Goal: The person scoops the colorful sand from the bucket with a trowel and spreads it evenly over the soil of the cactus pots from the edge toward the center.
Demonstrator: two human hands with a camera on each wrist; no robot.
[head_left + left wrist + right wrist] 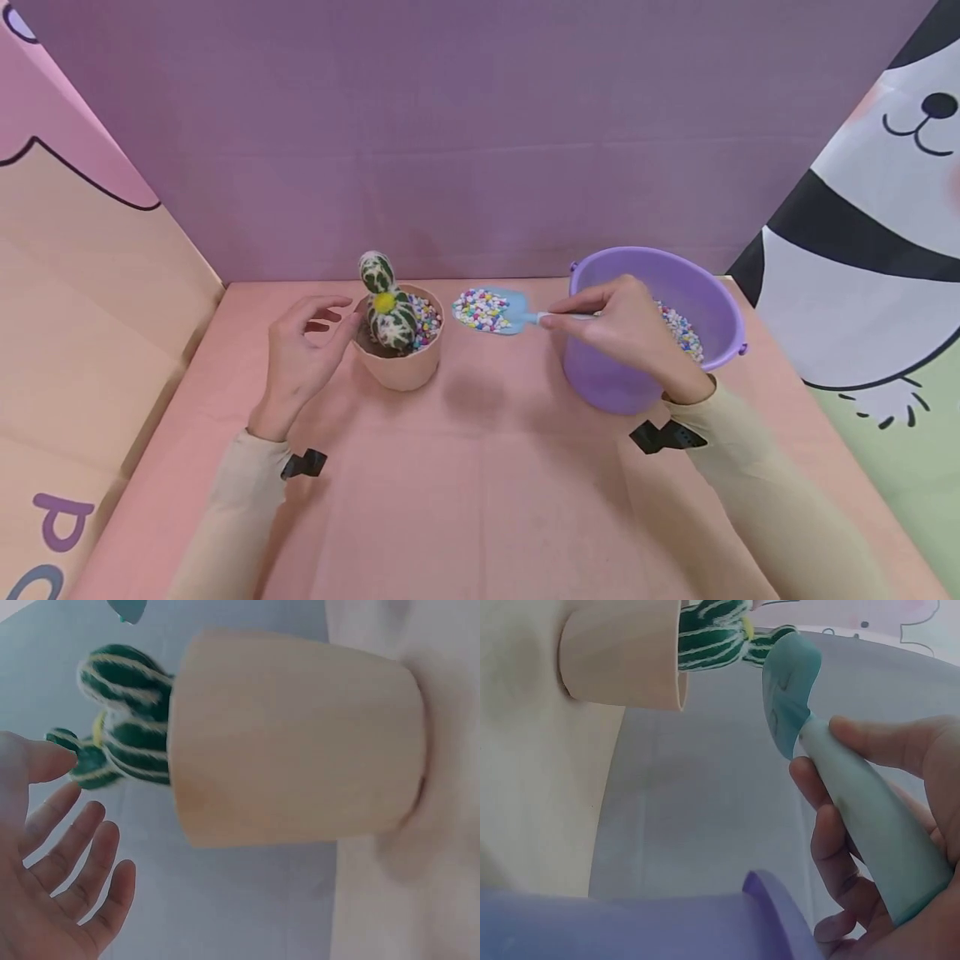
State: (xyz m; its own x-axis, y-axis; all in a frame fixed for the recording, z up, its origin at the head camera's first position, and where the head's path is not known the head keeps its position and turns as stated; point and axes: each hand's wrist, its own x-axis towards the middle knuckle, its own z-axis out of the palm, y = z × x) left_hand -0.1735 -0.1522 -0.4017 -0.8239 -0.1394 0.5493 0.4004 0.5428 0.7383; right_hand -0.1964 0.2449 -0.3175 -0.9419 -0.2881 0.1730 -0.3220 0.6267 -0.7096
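My right hand (pixel 626 325) grips a light blue toy trowel (pixel 877 817) by its handle. Colourful small pebbles (pixel 480 309) lie heaped on the trowel's blade, which is held in the air between the pot and the bucket. At the left stands a peach flower pot (pixel 405 372) with a green and white striped cactus (pixel 392 321) bearing a yellow flower; similar pebbles fill its right part. Just left of the pot, my left hand (pixel 307 354) holds nothing, fingers loosely bent. In the left wrist view its fingers (pixel 97 855) are spread near the cactus.
A purple bucket (pixel 607 379) with more coloured pebbles (pixel 678 332) inside stands under and behind my right hand. The pink tabletop (pixel 480 500) meets a purple back wall (pixel 480 150). Printed panels flank both sides, a panda (pixel 870 283) on the right.
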